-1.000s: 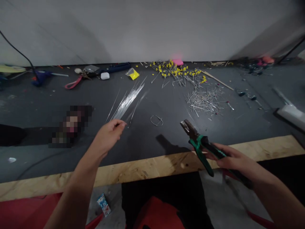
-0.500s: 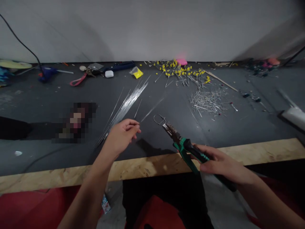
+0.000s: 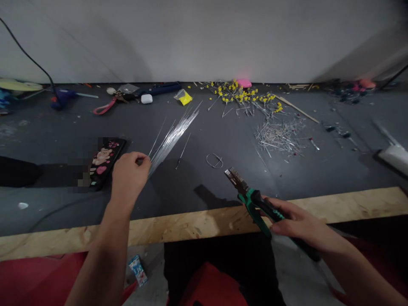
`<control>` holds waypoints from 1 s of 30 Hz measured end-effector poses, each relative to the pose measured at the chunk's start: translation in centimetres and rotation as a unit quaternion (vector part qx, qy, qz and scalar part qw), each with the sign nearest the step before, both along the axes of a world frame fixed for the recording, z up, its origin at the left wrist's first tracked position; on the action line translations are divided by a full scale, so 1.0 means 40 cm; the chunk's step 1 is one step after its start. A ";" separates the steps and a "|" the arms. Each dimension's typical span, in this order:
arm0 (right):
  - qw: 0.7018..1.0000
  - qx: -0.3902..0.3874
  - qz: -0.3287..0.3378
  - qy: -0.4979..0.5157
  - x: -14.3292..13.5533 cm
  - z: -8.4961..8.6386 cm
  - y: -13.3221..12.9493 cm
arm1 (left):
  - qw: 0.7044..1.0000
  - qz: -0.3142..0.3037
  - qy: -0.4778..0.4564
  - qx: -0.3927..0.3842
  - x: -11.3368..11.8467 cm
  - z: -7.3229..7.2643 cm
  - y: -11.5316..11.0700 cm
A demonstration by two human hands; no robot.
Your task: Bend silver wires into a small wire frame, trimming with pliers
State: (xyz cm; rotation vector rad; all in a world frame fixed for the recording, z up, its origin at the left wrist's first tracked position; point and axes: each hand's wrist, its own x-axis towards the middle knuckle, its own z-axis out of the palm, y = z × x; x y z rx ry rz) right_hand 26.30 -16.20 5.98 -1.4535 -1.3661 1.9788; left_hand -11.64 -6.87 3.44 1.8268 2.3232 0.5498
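My left hand is closed at the near end of a bundle of straight silvery wires. Its fingers curl inward, and what they pinch is hidden. In my right hand are green-and-black pliers, their jaws pointing up and left above the dark tabletop. Just beyond the jaw tips, a thin wire loop lies on the table, apart from the pliers. Between the bundle and the loop rests a single wire with a twisted near end.
A phone in a dark case lies left of my left hand. Toward the wall are yellow-tipped wires, a heap of short wire pieces, a yellow packet, a wooden stick and keys. A wooden strip edges the table.
My left hand has moved left and closed at the wire bundle. The pliers have shifted slightly right and down, away from the loop. A blurred wire near my left hand no longer shows there.
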 end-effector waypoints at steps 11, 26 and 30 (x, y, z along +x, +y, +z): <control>0.999 0.024 0.007 0.036 -0.034 -0.003 0.005 | 0.950 -0.150 -0.242 -0.130 0.195 0.102 -0.104; 0.997 0.076 0.025 0.021 -0.059 -0.026 -0.001 | 0.920 -0.212 -0.270 -0.187 0.279 0.108 -0.138; 0.997 0.068 0.026 0.002 -0.066 -0.020 -0.001 | 0.925 -0.215 -0.266 -0.165 0.286 0.112 -0.141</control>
